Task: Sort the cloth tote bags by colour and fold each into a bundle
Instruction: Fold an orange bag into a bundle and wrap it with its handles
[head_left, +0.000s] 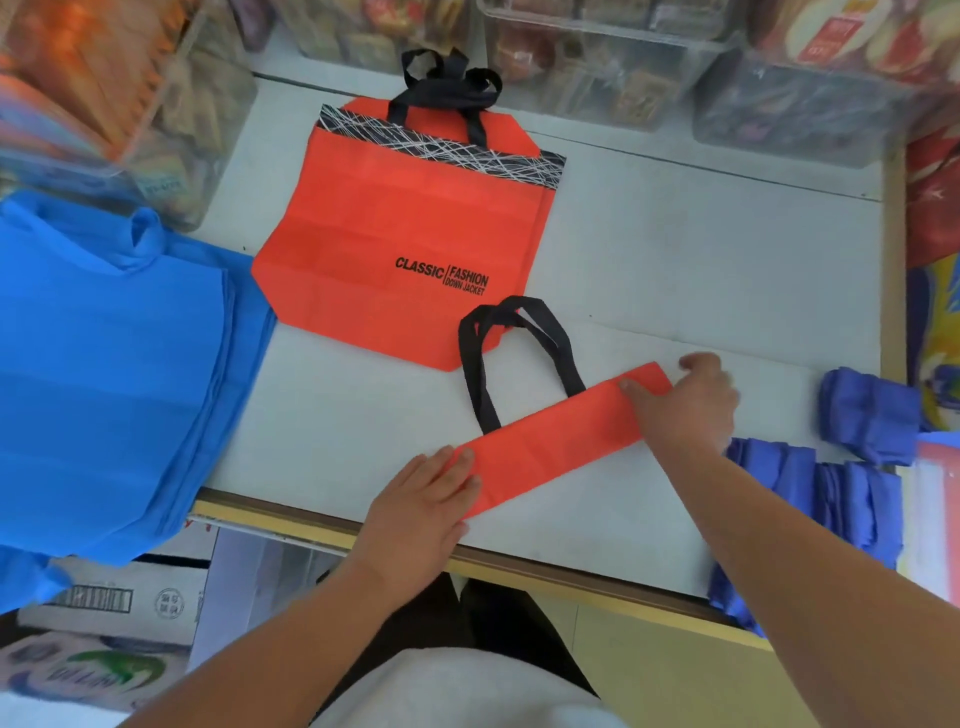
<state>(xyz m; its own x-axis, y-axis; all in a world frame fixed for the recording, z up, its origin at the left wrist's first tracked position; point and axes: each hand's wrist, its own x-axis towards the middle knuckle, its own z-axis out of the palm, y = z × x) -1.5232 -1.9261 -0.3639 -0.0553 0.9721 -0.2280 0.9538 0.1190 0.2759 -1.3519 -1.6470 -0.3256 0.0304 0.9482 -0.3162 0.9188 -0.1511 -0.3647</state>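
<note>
Bright, even, diffuse lighting is observed; shadows are faint. Strong wide-angle distortion and blur are present at the frame edges.

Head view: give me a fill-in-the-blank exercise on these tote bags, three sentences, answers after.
The folded strip, pressed by the left hand and pinched by the right hand, has ____ handles. The flat bag reads CLASSIC FASHION DOWN ____. The stack of blue bags lies on the person's ____ side.
Missing words: black; JACKET; left.
</note>
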